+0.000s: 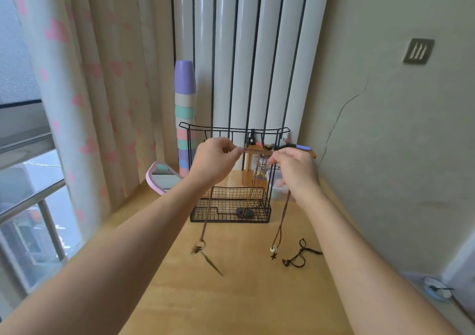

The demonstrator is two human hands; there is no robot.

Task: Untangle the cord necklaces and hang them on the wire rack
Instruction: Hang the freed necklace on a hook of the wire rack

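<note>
No legible text, no labels (wall plate [418, 51] bears marks)

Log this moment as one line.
left hand pinches ring-pendant necklace; right hand pinches star-pendant necklace; black cord necklace on table; wire rack behind

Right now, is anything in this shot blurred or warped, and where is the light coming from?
Head view: the pendant under the left hand is motion-smeared, the star under the right hand sharper; radiator and curtain bow from wide-angle distortion; soft daylight from the window at left, no glare.
</note>
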